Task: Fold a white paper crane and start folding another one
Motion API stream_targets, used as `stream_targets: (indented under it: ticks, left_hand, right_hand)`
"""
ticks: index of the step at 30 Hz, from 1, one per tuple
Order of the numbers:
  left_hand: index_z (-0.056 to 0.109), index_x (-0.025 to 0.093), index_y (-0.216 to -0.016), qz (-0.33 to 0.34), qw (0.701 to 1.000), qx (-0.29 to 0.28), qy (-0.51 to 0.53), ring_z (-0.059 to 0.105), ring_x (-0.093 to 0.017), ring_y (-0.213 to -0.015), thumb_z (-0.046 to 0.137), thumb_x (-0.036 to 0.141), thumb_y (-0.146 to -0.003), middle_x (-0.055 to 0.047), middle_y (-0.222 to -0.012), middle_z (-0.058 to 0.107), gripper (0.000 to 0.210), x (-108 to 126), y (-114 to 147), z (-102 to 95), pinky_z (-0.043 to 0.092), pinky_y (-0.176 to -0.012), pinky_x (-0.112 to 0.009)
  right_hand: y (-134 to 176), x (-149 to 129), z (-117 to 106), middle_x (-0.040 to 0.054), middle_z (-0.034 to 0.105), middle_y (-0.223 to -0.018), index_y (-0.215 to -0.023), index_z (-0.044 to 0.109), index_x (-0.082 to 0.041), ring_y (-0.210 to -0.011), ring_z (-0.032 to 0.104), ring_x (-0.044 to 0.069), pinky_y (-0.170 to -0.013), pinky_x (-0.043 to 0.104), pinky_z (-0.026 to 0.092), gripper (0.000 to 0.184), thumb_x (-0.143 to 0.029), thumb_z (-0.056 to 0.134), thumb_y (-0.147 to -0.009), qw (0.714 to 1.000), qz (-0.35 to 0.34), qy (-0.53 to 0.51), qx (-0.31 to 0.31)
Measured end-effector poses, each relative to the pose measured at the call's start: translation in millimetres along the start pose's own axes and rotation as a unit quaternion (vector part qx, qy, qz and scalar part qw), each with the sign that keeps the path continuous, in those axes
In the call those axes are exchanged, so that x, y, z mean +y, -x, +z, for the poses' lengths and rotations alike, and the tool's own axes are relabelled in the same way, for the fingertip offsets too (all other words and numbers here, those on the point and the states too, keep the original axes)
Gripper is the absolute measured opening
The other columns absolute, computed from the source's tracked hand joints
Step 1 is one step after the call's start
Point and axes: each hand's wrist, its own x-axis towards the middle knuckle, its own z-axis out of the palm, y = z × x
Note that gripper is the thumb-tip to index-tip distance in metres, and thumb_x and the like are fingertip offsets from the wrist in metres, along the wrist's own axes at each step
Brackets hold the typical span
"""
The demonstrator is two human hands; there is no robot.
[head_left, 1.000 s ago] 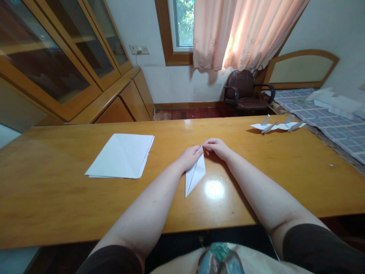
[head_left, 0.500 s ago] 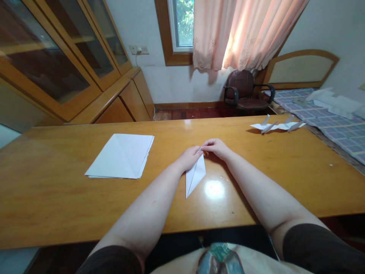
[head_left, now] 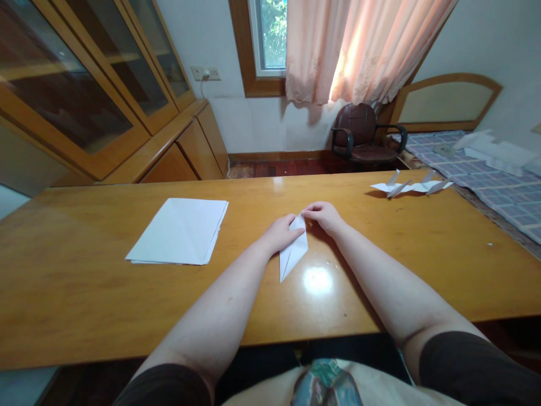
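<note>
A white sheet of paper folded into a narrow kite shape (head_left: 295,251) is between my hands over the middle of the table. My left hand (head_left: 282,233) grips its left side, thumb lying across the top face and the other fingers hidden beneath or behind. With thumb and forefinger, my right hand (head_left: 323,216) pinches the paper's far tip. The near end narrows to a sharp point towards me, and a fold line runs along it.
A stack of white square paper (head_left: 180,231) lies on the wooden table (head_left: 84,304) to the left. Folded paper cranes (head_left: 399,186) stand at the far right edge. Beyond are a brown armchair (head_left: 359,132), a bed (head_left: 499,169) and a glass-door cabinet (head_left: 139,129).
The folded paper has shifted slightly away from me and to the right. My left thumb now lies further across it, and more of its far end shows between my hands.
</note>
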Motion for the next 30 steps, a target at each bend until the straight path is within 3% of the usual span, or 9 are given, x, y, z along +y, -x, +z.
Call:
stream_targets:
  ticks: [4, 11, 20, 30]
  left_hand:
    - [0.062, 0.018, -0.101, -0.016, 1.0, 0.02, -0.011, 0.06, -0.025, -0.091, 0.057, 0.035, -0.078, -0.009, -0.1, 0.066, 0.029, -1.1, -1.6, -2.5, 0.044, -0.079, -0.033]
    - [0.061, 0.017, -0.105, -0.056, 0.993, 0.102, 0.009, 0.06, -0.022, -0.097, 0.052, 0.028, -0.083, -0.008, -0.106, 0.066, 0.027, -8.7, -7.0, -4.6, 0.045, -0.083, -0.031]
    - [0.062, 0.017, -0.101, -0.049, 0.995, 0.079, -0.045, 0.061, -0.021, -0.095, 0.052, 0.025, -0.084, -0.008, -0.103, 0.067, 0.021, -9.4, -6.5, -3.6, 0.045, -0.081, -0.029]
    - [0.058, 0.017, -0.107, -0.048, 0.996, 0.066, -0.029, 0.059, -0.022, -0.098, 0.051, 0.024, -0.084, -0.009, -0.106, 0.065, 0.025, -6.8, -7.0, -2.3, 0.045, -0.083, -0.032]
  right_hand:
    - [-4.5, 3.7, -2.4, -0.0013, 0.055, -0.054, -0.072, 0.065, -0.015, -0.048, 0.042, 0.009, -0.049, 0.025, 0.033, 0.033, -0.046, 0.069, -0.063, 0.999, -0.012, 0.001, 0.042]
    - [-4.2, 6.5, -6.2, 0.0015, 0.062, -0.064, -0.076, 0.07, -0.014, -0.058, 0.05, 0.012, -0.056, 0.024, 0.036, 0.034, -0.046, 0.061, -0.071, 0.976, -0.03, 0.195, -0.094]
    - [-1.5, 5.4, -1.0, 0.0003, 0.062, -0.063, -0.072, 0.068, -0.014, -0.058, 0.05, 0.012, -0.055, 0.023, 0.035, 0.028, -0.041, 0.068, -0.064, 0.963, -0.024, 0.26, -0.071]
    - [-0.1, 4.5, 2.0, -0.0026, 0.054, -0.056, -0.064, 0.063, -0.015, -0.054, 0.044, 0.01, -0.051, 0.023, 0.029, 0.035, -0.048, 0.059, -0.073, 0.94, -0.055, 0.321, -0.105]
